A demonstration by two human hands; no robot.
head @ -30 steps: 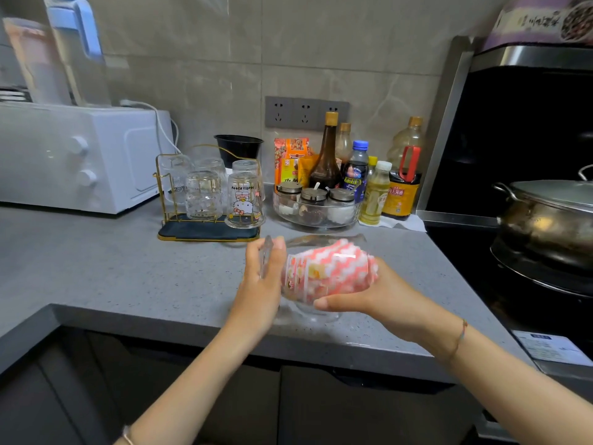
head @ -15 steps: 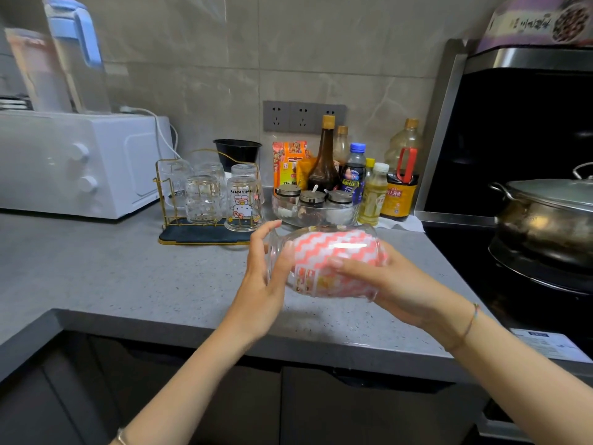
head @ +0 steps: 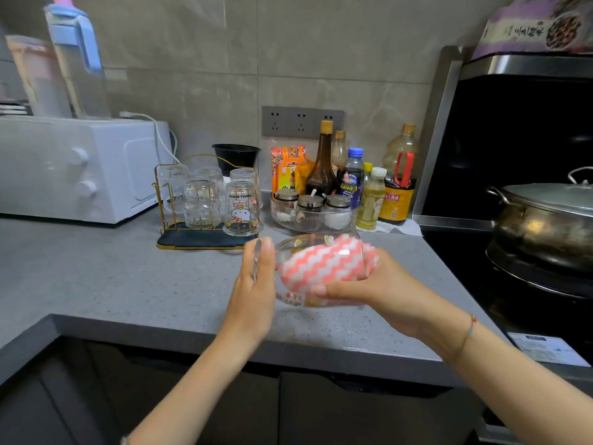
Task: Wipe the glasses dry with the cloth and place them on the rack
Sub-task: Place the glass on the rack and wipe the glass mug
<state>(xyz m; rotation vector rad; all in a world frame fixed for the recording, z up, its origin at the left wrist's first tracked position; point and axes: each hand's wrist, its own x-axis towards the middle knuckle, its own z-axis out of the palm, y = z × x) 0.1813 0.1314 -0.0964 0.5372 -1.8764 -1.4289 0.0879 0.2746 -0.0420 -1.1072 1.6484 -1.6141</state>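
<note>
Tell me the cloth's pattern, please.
The cloth has pink and white zigzags; head view.

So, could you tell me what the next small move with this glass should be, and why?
Probably turn the cloth round inside the glass: it is stuffed in the glass, held sideways between the left hand, flat on its base, and the right hand at its mouth. Whether the inside is dry does not show, so the rack can wait.

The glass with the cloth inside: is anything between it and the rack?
Nothing visible: only bare countertop lies between the glass and the rack. The rack's near side already holds upturned glasses.
</note>
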